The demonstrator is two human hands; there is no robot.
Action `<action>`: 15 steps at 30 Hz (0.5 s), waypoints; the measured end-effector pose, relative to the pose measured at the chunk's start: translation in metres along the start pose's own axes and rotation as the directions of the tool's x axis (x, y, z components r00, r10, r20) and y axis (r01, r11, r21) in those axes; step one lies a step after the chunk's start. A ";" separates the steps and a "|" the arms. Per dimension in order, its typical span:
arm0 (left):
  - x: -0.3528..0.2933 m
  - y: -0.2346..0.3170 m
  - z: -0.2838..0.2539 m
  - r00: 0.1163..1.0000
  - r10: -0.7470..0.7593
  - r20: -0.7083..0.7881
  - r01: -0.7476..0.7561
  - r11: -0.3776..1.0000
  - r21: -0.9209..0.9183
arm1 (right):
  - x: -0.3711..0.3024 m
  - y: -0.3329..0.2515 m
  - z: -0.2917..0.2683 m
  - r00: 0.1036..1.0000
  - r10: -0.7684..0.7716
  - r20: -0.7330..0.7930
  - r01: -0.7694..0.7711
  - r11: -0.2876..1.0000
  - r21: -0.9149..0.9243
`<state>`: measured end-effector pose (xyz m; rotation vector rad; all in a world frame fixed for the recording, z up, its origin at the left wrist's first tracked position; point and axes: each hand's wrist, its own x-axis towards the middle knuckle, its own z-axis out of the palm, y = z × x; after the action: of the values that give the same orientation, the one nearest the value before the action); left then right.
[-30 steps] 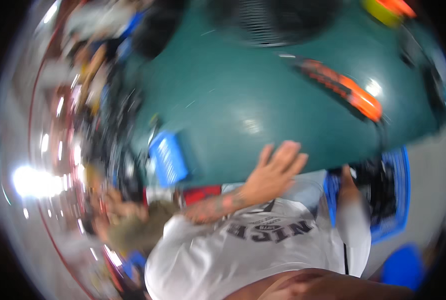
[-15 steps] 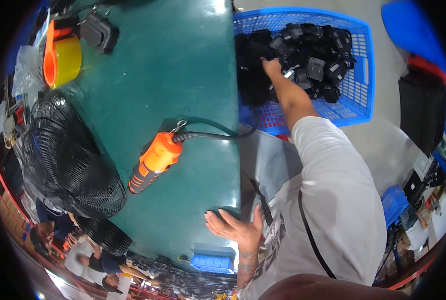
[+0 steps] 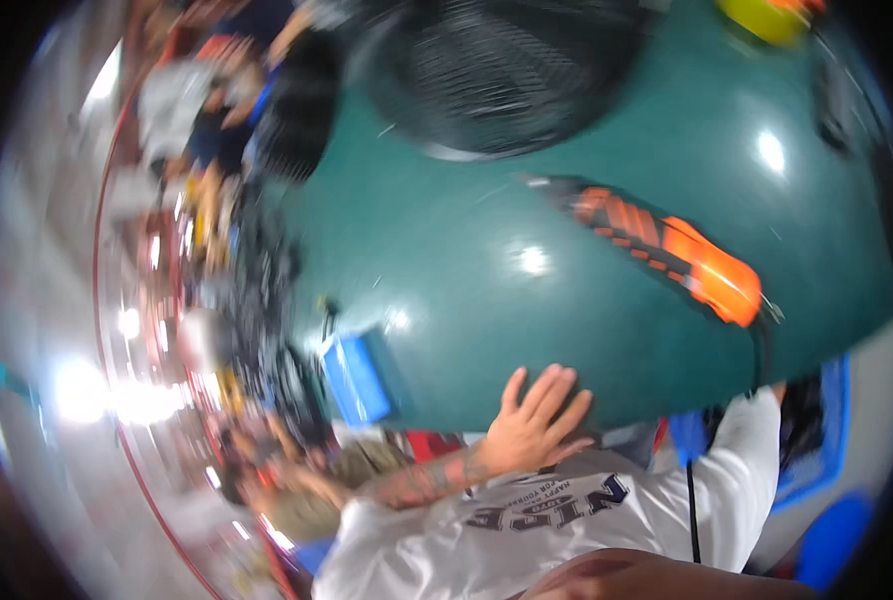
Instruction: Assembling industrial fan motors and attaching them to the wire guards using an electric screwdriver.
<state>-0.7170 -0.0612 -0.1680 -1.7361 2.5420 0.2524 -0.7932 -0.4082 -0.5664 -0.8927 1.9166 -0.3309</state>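
On your side of the bench (image 3: 436,270): your left hand (image 3: 538,425) is spread, palm down, gripping nothing.
Right sleeve (image 3: 746,435): it reaches past the bench edge; your right hand is hidden, so you cannot tell its grip.
Blue basket (image 3: 836,430): well right of your left hand, beside that sleeve.
Orange driver (image 3: 716,280): forward and right of your left hand, lying untouched.
Cable (image 3: 762,355): from the driver to the edge near your right sleeve; if that arm snags it, the driver could be dragged off.
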 end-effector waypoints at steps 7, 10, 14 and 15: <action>-0.002 -0.006 -0.005 0.998 0.054 -0.013 -0.055 0.997 -0.052 | -0.105 0.073 0.007 0.835 -0.425 0.349 0.505 0.844 -0.183; -0.002 -0.009 -0.002 0.995 0.095 -0.033 -0.097 0.993 -0.066 | -0.111 0.145 -0.069 0.782 -0.484 0.392 0.593 0.771 -0.232; -0.004 -0.008 -0.004 0.987 0.127 -0.100 -0.131 0.991 -0.034 | -0.125 0.228 -0.188 0.743 -0.520 0.420 0.656 0.690 -0.306; -0.004 -0.008 -0.002 0.985 0.124 -0.121 -0.129 0.991 -0.034 | -0.132 0.242 -0.217 0.736 -0.527 0.424 0.667 0.671 -0.323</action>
<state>-0.7075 -0.0607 -0.1664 -1.6525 2.7553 0.2151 -1.0508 -0.1770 -0.5076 -1.8118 1.3724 -0.1075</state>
